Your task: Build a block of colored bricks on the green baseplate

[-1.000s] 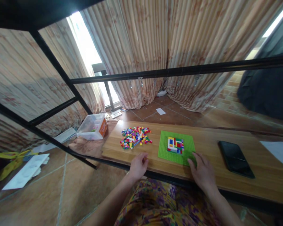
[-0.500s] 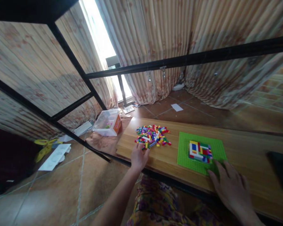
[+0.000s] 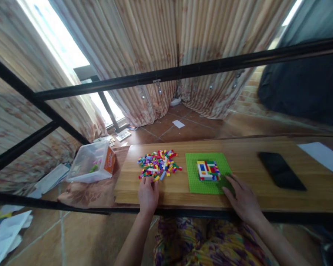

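A loose pile of small multicoloured toy bricks (image 3: 158, 162) lies on the wooden table. My left hand (image 3: 148, 194) is at its near edge, fingers bent down together onto the bricks there; anything between the fingertips is hidden. To the right of the pile lies a green baseplate (image 3: 192, 184). On it sits a low, roughly square build (image 3: 208, 170) of white, blue, yellow, red and green bricks. My right hand (image 3: 242, 197) rests at the baseplate's near right corner, fingers spread and holding nothing, thumb apart.
A black flat device (image 3: 281, 171) lies on the table's right side, with white paper (image 3: 323, 157) beyond it. Left of the table stands a clear plastic box (image 3: 90, 162) with an orange label. A black metal bar (image 3: 166, 75) crosses behind the table, before curtains.
The head view has turned right, so the table has shifted left and the black device shows more fully. Both hands keep nearly the same places by the pile and the baseplate.
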Demonstrator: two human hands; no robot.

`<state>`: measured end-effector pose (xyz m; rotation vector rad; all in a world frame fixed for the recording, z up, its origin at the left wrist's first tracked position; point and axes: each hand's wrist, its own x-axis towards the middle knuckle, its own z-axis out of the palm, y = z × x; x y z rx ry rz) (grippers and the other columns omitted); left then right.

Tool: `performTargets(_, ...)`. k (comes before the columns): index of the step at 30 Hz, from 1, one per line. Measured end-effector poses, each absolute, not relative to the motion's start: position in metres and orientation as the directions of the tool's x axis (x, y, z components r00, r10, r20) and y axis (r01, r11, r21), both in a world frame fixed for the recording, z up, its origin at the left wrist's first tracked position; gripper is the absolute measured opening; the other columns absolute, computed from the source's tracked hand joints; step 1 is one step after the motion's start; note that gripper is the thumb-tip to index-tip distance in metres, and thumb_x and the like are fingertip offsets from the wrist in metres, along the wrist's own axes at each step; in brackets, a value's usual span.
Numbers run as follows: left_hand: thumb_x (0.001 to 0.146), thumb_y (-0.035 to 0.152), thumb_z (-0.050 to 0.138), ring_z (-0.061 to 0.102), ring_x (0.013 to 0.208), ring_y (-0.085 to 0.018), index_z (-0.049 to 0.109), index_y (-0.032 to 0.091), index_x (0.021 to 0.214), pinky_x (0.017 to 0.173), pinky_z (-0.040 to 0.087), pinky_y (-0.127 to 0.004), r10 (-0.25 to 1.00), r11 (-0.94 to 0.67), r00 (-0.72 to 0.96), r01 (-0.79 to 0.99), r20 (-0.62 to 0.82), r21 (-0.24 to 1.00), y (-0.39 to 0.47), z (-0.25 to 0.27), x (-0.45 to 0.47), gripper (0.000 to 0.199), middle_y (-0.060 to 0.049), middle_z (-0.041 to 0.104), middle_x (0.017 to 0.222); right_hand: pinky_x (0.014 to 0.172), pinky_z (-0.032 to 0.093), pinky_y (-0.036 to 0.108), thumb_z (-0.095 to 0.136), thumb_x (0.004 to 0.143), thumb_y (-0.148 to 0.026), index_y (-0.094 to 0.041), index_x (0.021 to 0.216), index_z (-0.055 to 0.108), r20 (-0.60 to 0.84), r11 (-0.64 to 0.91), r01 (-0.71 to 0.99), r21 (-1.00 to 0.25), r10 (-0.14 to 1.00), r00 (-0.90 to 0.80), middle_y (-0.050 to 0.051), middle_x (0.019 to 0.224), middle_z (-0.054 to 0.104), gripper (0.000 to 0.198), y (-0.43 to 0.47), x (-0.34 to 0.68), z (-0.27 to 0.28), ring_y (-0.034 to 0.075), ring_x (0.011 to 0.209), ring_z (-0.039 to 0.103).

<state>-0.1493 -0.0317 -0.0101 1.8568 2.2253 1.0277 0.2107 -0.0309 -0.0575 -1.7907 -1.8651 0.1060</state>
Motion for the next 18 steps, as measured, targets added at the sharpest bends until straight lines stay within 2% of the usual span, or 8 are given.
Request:
performTargets(3, 0.092, 0.024, 0.051, 0.062, 0.077, -0.021, 0.06, 0.02, 0.089, 0.07, 0.049, -0.032, 0.922, 0.005, -0.221, 0.829, 0.319, 0.56, -0.035, 0.001, -0.141, 0.011, -0.005, 0.064, 0.086, 0.101, 0.049, 0.05, 0.043, 0.095, -0.05, -0.018, 0.12, 0.064, 0.412, 0.151, 0.816, -0.558, 0.904, 0.115, 0.016, 0.126, 0.065, 0.045, -0.043, 0.205, -0.047, 0.029, 0.118, 0.06)
performTargets(5, 0.095, 0.024, 0.048, 0.063, 0.076, -0.02, 0.061, 0.021, 0.091, 0.071, 0.049, -0.031, 0.952, -0.064, -0.134, 0.791, 0.274, 0.609, -0.043, 0.009, -0.122, 0.014, -0.004, 0.065, 0.085, 0.097, 0.053, 0.046, 0.047, 0.095, -0.045, -0.022, 0.115, 0.067, 0.44, 0.212, 0.763, -0.611, 0.892, 0.104, 0.012, 0.116, 0.07, 0.037, -0.056, 0.195, -0.035, 0.027, 0.108, 0.065)
performTargets(8, 0.096, 0.025, 0.047, 0.065, 0.082, -0.019, 0.063, 0.021, 0.094, 0.074, 0.049, -0.03, 0.976, -0.192, 0.068, 0.706, 0.206, 0.681, -0.062, 0.015, -0.081, 0.017, -0.004, 0.068, 0.089, 0.093, 0.056, 0.04, 0.05, 0.096, -0.039, -0.027, 0.118, 0.067, 0.405, 0.303, 0.674, -0.674, 0.914, -0.007, 0.008, 0.114, 0.072, 0.031, -0.078, 0.172, -0.016, 0.023, 0.105, 0.068)
performTargets(11, 0.097, 0.023, 0.046, 0.066, 0.087, -0.019, 0.064, 0.02, 0.094, 0.077, 0.049, -0.029, 0.95, -0.302, 0.251, 0.59, 0.185, 0.749, -0.081, 0.013, -0.043, 0.019, -0.006, 0.069, 0.091, 0.091, 0.057, 0.035, 0.051, 0.096, -0.037, -0.028, 0.12, 0.068, 0.342, 0.35, 0.589, -0.729, 0.931, -0.129, 0.006, 0.114, 0.073, 0.03, -0.094, 0.155, -0.004, 0.02, 0.104, 0.069)
performTargets(18, 0.096, 0.024, 0.051, 0.064, 0.082, -0.017, 0.068, 0.019, 0.092, 0.073, 0.047, -0.026, 0.946, -0.279, 0.284, 0.454, 0.159, 0.846, -0.091, 0.009, -0.01, 0.018, -0.005, 0.07, 0.087, 0.087, 0.057, 0.03, 0.052, 0.096, -0.038, -0.027, 0.109, 0.073, 0.234, 0.284, 0.495, -0.822, 0.959, -0.161, 0.006, 0.107, 0.075, 0.028, -0.103, 0.164, -0.001, 0.019, 0.098, 0.071)
